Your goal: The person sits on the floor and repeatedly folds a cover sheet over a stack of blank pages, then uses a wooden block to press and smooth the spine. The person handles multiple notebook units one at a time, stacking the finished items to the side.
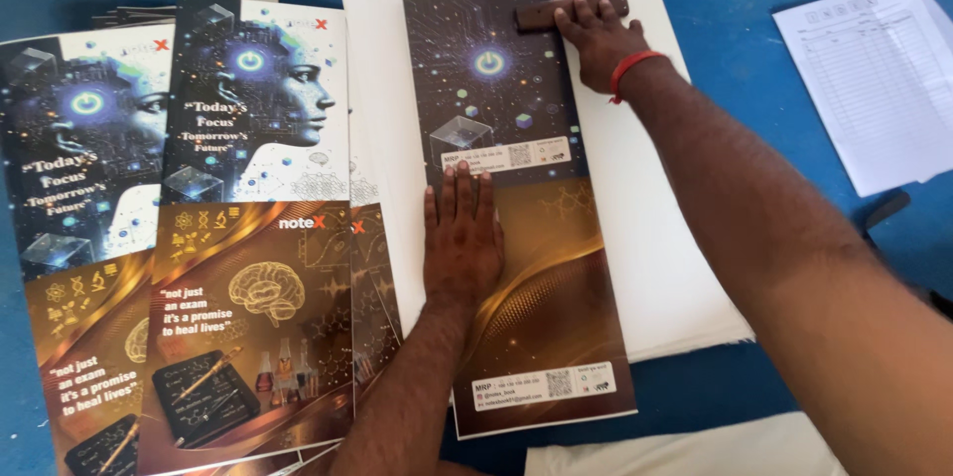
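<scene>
Head camera: my left hand point(462, 238) lies flat, fingers straight, pressing the folded printed cover sheet point(516, 208) onto a white paper stack point(655, 238) in the middle of the blue table point(735, 0). My right hand point(601, 39) presses a small brown block point(571, 11) against the sheet's far edge. More printed covers point(248, 238) fan toward the table's left edge; a white form point(874, 79) lies near its right edge.
</scene>
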